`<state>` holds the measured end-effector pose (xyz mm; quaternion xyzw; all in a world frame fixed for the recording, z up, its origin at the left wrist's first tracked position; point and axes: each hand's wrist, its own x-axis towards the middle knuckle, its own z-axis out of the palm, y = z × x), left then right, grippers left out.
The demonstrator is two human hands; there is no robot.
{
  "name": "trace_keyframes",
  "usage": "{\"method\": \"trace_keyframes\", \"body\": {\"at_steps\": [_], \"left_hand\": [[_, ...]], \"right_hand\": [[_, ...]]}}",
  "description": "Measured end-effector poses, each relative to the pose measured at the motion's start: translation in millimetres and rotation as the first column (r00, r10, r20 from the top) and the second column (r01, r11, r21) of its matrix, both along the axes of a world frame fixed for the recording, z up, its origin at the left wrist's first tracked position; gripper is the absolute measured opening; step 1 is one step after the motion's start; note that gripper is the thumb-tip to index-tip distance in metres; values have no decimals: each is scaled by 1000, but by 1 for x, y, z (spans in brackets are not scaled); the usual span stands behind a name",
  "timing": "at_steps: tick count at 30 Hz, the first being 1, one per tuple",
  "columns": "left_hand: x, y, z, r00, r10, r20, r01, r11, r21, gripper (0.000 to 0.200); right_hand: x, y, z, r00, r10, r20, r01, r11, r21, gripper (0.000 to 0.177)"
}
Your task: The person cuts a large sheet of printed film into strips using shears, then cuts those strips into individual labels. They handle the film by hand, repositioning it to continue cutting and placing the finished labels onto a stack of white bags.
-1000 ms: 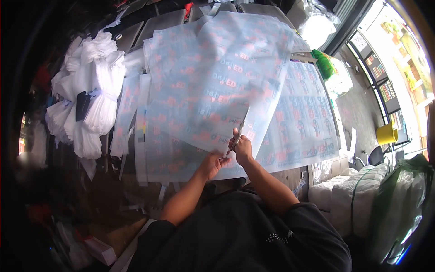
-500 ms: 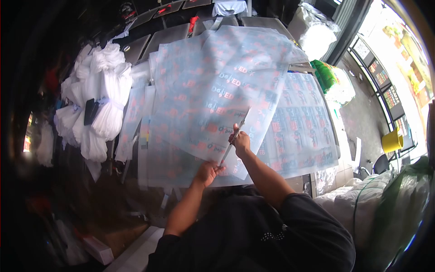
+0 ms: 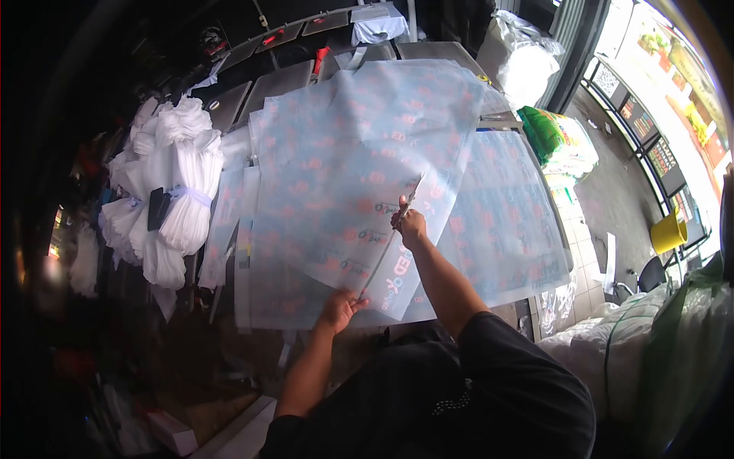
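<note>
Large translucent bluish sheets (image 3: 321, 153) printed with red and dark lettering lie stacked before me. My right hand (image 3: 410, 222) is closed around a pair of scissors (image 3: 413, 197), whose blades point up and away over the top sheet. A cut runs from the scissors down towards my left hand (image 3: 342, 310). Its fingers pinch the near edge of the top sheet, left of the cut. To the right of the cut, a strip with large red lettering lies between the two hands.
Bundled white fabric (image 3: 183, 176) with a dark object (image 3: 158, 208) on it stands at the left. Grey panels (image 3: 279, 80) lie behind the sheets. At the right are a green sack (image 3: 550, 134), a yellow bucket (image 3: 667, 234) and wrapped white bundles (image 3: 589, 340).
My left hand has moved slightly left and down with the sheet edge, and the cut looks wider. My right hand stays near the same spot on the sheet. The whole view has shifted a little.
</note>
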<state>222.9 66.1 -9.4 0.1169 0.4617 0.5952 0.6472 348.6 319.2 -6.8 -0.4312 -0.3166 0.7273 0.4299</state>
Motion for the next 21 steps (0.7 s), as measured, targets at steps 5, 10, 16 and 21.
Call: {"method": "trace_keyframes", "body": {"at_steps": [5,10,16,21], "left_hand": [[4,0,12,999,41,24,-41,999,-3,29],[18,-1,22,995,97,12,-96,995,-20,24],[24,-2,16,978,208,25,-207,977,-56,25],[30,4,22,968,249,-1,-249,967,-58,28]], "right_hand": [[7,30,1,997,48,-66,-50,999,-21,53],[19,53,21,993,44,-105,-49,998,-45,50],[19,101,-6,966,106,-235,-116,993,-31,49],[19,130,1,987,49,-154,-59,997,-57,51]]}}
